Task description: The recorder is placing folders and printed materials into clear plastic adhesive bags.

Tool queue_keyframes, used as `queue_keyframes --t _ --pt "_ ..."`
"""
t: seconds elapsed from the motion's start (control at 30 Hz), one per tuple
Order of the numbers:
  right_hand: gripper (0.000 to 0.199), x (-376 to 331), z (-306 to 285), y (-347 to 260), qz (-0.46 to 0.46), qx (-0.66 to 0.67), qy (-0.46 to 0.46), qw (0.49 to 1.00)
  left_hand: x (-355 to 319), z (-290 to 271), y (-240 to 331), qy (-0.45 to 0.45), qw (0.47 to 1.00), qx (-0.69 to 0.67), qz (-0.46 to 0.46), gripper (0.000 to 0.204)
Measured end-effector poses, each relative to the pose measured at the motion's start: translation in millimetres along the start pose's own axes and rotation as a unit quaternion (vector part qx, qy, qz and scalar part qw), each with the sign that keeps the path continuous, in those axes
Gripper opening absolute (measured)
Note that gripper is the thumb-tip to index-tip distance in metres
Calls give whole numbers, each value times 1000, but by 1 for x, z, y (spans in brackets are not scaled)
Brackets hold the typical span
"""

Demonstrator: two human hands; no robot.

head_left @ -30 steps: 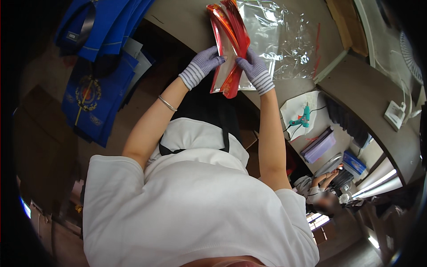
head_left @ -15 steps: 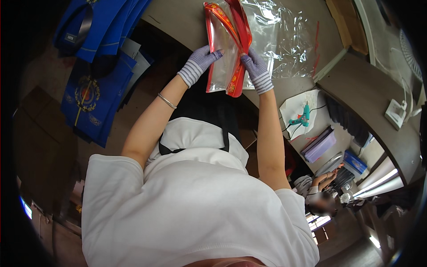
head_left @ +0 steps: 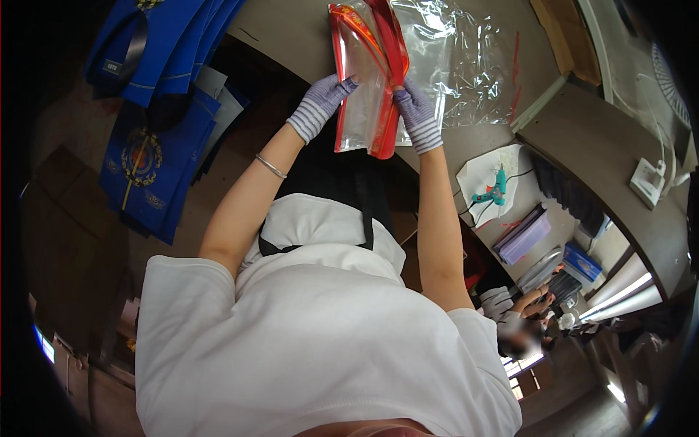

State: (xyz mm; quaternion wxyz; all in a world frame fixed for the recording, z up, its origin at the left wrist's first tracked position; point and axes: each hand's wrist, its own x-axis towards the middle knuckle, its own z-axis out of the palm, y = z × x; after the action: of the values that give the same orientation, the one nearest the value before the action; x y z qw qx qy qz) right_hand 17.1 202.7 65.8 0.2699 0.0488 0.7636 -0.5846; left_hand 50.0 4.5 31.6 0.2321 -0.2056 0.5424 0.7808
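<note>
Two hands in lilac striped knit gloves work on one red-trimmed clear plastic bag (head_left: pixel 357 120), which is held up over the front edge of the one grey table (head_left: pixel 284 36). The left hand (head_left: pixel 318 109) pinches the bag's left side, thumb on the front face; the right hand (head_left: pixel 419 124) pinches the red band at its right, thumb in front. How many layers the bag has, I cannot tell. Clear plastic film (head_left: pixel 473 65) lies on the table beyond the right hand, its sheets too overlapped to count. One teal glue gun (head_left: pixel 495 189) rests on one sheet of white paper (head_left: pixel 470 175). Blue gift bags (head_left: pixel 149 156) stand in two overlapping groups at the left; one silver bangle (head_left: pixel 271 166) circles the left wrist. One co-worker (head_left: pixel 520 313) shows at lower right.

Compared with a second ago, the hands are farther apart and the bag's clear panel is spread wider and flatter; the glue gun stays put.
</note>
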Motion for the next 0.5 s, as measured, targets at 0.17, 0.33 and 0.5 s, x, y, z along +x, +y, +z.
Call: queue_keyframes --t 0.17,0.33,0.5 --pt "41 -2 1 3 -9 4 24 1000 -5 2 4 2 1000 -3 -10 45" --pt "41 8 11 0 -30 6 57 998 5 -5 -7 -3 999 -21 45 34" --pt "41 22 31 -28 25 -354 141 924 29 -7 -12 14 990 -142 20 29"
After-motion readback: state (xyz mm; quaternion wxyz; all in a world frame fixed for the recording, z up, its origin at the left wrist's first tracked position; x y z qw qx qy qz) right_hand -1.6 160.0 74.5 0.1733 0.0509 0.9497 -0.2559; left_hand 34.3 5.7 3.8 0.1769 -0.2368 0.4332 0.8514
